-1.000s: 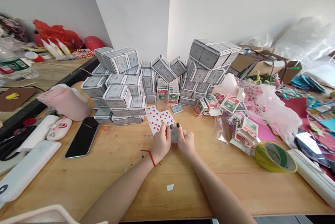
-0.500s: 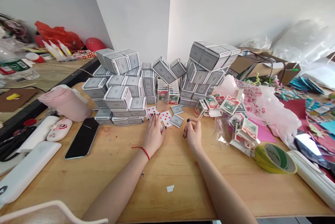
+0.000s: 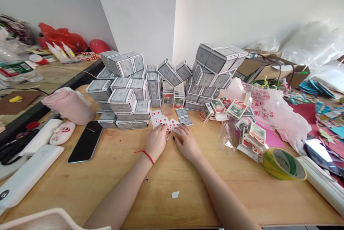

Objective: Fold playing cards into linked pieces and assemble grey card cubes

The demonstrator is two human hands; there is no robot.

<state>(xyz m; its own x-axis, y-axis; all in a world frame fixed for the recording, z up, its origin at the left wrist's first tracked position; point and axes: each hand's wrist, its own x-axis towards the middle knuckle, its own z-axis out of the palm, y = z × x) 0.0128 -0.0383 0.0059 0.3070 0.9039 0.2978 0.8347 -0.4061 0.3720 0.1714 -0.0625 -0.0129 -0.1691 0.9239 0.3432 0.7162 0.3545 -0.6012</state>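
Observation:
Several face-up playing cards (image 3: 156,117) with red diamonds lie fanned on the wooden table. My left hand (image 3: 156,140), with a red string bracelet on the wrist, is at the near edge of the fan. Its fingers are bent together over a card, and a card corner shows beside the fingertips. My right hand (image 3: 189,144) rests its stretched fingers on the right end of the fan, thumb apart. Two face-down cards (image 3: 184,117) with grey patterned backs lie just beyond the right fingertips.
Stacked grey-patterned card blocks (image 3: 122,101) stand left, with another stack (image 3: 215,59) right. Between them are boxed decks (image 3: 179,101). Opened card boxes (image 3: 255,135) and a tape roll (image 3: 285,163) lie right. A phone (image 3: 85,142) lies left; a paper scrap (image 3: 175,195) is in front.
My right hand has moved left and forward onto the cards, its fingers straightening. The left fingers have drawn back and bent. The fan has spread, and the two face-down cards now lie closer together.

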